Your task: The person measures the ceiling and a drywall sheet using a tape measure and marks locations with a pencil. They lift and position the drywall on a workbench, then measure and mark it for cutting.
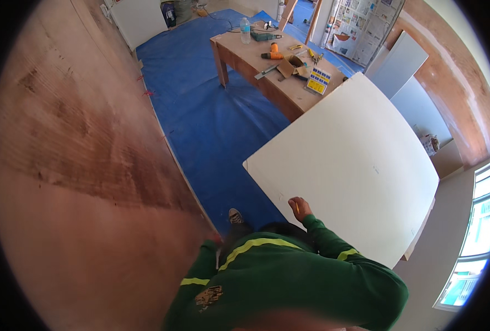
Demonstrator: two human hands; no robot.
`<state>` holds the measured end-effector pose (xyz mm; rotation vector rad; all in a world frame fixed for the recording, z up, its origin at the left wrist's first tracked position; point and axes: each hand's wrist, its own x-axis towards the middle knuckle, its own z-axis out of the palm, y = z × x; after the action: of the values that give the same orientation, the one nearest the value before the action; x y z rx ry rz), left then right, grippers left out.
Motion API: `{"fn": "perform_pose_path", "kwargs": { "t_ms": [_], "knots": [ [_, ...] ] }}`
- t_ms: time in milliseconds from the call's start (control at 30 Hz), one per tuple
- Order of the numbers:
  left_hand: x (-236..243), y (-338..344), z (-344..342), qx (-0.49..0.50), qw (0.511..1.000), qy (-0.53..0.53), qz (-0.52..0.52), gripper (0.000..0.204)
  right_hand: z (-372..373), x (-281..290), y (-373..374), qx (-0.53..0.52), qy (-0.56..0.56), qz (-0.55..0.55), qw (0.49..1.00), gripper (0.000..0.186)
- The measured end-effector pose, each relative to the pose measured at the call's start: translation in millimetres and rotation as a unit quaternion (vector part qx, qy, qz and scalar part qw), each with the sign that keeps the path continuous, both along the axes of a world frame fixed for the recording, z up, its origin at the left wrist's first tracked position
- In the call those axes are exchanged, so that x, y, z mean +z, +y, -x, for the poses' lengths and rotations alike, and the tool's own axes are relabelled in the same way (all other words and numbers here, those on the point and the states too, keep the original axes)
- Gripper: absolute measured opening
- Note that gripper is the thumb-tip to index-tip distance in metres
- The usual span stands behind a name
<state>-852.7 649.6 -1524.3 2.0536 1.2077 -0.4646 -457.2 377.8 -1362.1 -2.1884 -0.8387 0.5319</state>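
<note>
A large white board (pixel 344 160) lies flat to my right, its near left edge beside my body. Over that edge is my right hand (pixel 300 209), its fingers closed on a slim yellow thing that looks like a pencil (pixel 298 209). Faint marks show on the board close to this hand. My left hand (pixel 215 238) hangs low by my left side, close to the brown wall panel. Only a small part of it shows past the green sleeve, and its fingers are hidden.
Ahead, a wooden workbench (pixel 245 62) carries a water bottle (pixel 245 30), a green power drill (pixel 266 36), an orange tool (pixel 273 52), an opened cardboard box (pixel 292 67) and a yellow-and-blue package (pixel 318 81). Blue sheeting (pixel 201 105) covers the floor. The brown wall (pixel 85 143) runs along my left.
</note>
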Motion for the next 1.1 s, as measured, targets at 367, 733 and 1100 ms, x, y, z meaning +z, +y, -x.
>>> {"fn": "perform_pose_path", "kwargs": {
  "t_ms": [367,733,1100],
  "knots": [
    [19.9,208.8,-103.4,0.385,0.823,-0.104,0.405,0.041,14.4,-38.9,-1.5,-0.403,0.072,-0.066,0.910,0.024],
    [156.8,281.6,-368.7,0.165,0.779,-0.235,0.558,0.075,-64.6,34.4,279.3,-0.215,0.383,-0.189,0.878,0.036],
    [235.0,481.9,-525.6,-0.096,0.870,-0.219,0.431,0.080,-254.5,17.9,461.0,-0.399,0.419,-0.233,0.782,0.039]
  ]
}}
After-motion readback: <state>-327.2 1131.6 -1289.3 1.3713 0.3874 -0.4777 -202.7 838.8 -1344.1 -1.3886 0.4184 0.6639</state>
